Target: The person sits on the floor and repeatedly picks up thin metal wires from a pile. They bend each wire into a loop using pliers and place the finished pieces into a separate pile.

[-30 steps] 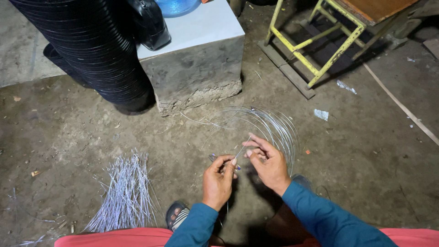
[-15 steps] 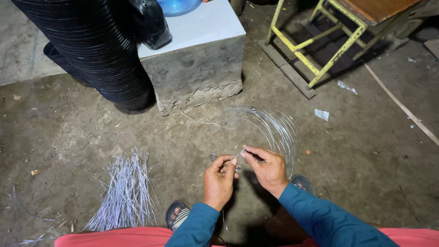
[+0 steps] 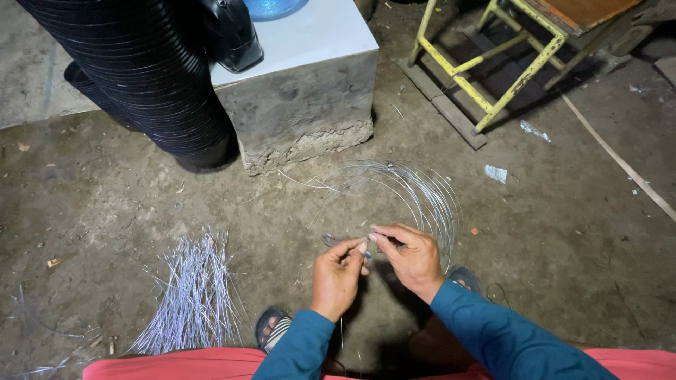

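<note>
Head camera looks steeply down, close above floor [image 3: 563,232].

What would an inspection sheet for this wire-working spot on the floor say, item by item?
Surface: bare dirt floor, dusty, with scattered scraps.
Job's things: coil of thin wire on the floor beyond the hands; pile of cut wire pieces on the person's left; small tool at the fingertips, too hidden to name.
Clutter: paper scraps near the coil.
Grippers: left hand and right hand meet fingertip to fingertip, pinching wire.
Cables: nothing seen besides the wire.
Surroundings: concrete block, stack of black ribbed rings, yellow metal frame, thin stick.
</note>
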